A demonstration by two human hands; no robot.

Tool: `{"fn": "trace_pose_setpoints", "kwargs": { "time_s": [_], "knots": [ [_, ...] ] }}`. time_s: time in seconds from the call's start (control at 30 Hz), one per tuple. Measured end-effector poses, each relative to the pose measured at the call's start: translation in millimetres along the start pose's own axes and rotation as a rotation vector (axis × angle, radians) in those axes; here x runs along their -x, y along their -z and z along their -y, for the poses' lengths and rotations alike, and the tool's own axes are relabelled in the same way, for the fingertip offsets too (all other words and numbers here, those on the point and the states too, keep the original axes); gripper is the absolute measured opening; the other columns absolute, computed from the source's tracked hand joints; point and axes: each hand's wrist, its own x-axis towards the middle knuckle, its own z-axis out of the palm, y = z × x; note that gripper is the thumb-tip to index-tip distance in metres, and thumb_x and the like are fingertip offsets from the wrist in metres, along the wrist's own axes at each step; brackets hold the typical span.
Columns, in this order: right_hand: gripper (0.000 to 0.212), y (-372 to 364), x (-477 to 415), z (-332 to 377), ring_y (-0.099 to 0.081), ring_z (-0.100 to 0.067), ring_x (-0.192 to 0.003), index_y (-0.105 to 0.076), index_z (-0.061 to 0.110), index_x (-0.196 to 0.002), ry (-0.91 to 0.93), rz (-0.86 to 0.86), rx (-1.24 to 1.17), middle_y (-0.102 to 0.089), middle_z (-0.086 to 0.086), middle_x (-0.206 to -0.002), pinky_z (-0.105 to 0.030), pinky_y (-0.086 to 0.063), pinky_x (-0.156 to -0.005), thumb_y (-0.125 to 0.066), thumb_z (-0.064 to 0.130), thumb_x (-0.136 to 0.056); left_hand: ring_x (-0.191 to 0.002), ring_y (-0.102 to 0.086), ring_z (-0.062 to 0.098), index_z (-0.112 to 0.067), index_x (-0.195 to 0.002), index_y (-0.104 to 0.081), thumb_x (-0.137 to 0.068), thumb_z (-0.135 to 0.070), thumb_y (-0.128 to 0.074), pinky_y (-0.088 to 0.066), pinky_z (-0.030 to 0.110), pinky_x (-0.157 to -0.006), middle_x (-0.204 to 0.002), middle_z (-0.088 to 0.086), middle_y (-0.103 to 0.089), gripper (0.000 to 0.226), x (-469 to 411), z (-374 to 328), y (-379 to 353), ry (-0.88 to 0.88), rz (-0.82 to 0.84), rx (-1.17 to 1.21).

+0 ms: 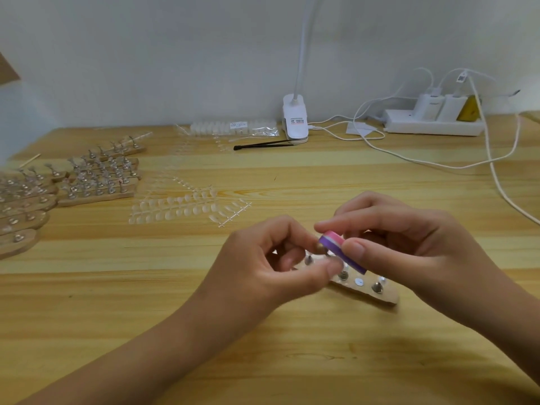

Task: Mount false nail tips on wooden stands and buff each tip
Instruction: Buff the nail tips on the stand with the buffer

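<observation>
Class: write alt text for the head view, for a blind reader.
Right hand holds a pink-purple buffer against a small piece pinched in the left hand, over a wooden stand on a table. More stands lie left.

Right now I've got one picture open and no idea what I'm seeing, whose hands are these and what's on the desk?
The camera sits on a person's head, looking down at their bare hands; no machine. The right hand pinches a pink-and-purple buffing block. The left hand pinches a small piece next to it, too blurred to name. Beneath lies a wooden stand with metal pegs. Also on the table: strips of clear nail tips, more stands at left, a clip lamp, a power strip.
</observation>
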Motion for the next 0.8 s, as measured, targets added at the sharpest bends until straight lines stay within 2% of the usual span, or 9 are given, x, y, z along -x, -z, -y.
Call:
{"fn": "trace_pose_setpoints", "kwargs": {
  "time_s": [0.33,0.43,0.53,0.6,0.7,0.8],
  "knots": [
    [0.024,-1.0,1.3,-1.9,-0.064,-0.016,-0.082,-0.077,0.019,-0.104,-0.009,0.034,-0.003,-0.067,-0.002,-0.099,-0.015,-0.049,-0.066,-0.068,0.027,-0.083,-0.051,-0.039,0.007,-0.027,-0.071,-0.068,-0.065,-0.043,-0.079,-0.036,0.017,-0.05,-0.056,-0.012,-0.04,0.02,-0.6,0.7,-0.4,-0.007,0.046,0.0],
    [0.024,1.9,2.3,-1.4,-0.065,-0.022,-0.079,-0.074,0.019,-0.104,-0.01,0.017,-0.036,-0.068,-0.003,-0.097,-0.026,-0.054,-0.063,-0.069,0.03,-0.084,-0.05,-0.039,0.006,-0.026,-0.073,-0.071,-0.065,-0.044,-0.077,-0.038,0.017,-0.051,-0.054,-0.013,-0.04,0.021,-4.1,0.2,3.0,0.013,-0.023,0.058],
    [0.028,-3.0,0.8,-2.9,-0.067,-0.012,-0.073,-0.071,0.024,-0.102,-0.021,-0.029,-0.115,-0.071,0.002,-0.087,-0.026,-0.055,-0.065,-0.073,0.042,-0.08,-0.047,-0.038,0.004,-0.026,-0.071,-0.071,-0.065,-0.043,-0.076,-0.038,0.013,-0.049,-0.052,-0.012,-0.039,0.019,-5.1,-0.7,0.8,0.026,-0.059,0.125],
    [0.028,-5.5,0.2,-4.7,-0.068,-0.01,-0.072,-0.071,0.025,-0.101,-0.008,-0.071,-0.192,-0.071,0.004,-0.082,-0.023,-0.055,-0.069,-0.074,0.041,-0.079,-0.047,-0.039,0.005,-0.025,-0.071,-0.072,-0.063,-0.043,-0.076,-0.038,0.014,-0.049,-0.053,-0.007,-0.039,0.02,-4.9,-1.0,-1.2,0.044,-0.053,0.156],
    [0.027,-3.7,1.2,-4.1,-0.068,-0.009,-0.07,-0.07,0.024,-0.098,-0.018,-0.076,-0.232,-0.071,0.003,-0.081,-0.022,-0.054,-0.07,-0.076,0.041,-0.078,-0.046,-0.042,0.005,-0.024,-0.07,-0.072,-0.061,-0.035,-0.082,-0.039,0.014,-0.048,-0.062,0.013,-0.039,0.017,-6.6,-4.0,0.4,0.087,-0.064,0.193],
    [0.033,-4.4,2.0,-5.3,-0.068,-0.011,-0.07,-0.069,0.027,-0.097,-0.075,-0.053,-0.154,-0.073,0.0,-0.082,-0.04,-0.05,-0.066,-0.077,0.05,-0.075,-0.045,-0.039,0.008,-0.024,-0.068,-0.072,-0.06,-0.035,-0.083,-0.039,0.015,-0.047,-0.068,0.03,-0.037,0.018,-8.4,-7.2,3.9,0.116,-0.106,0.232]
  ]
}}
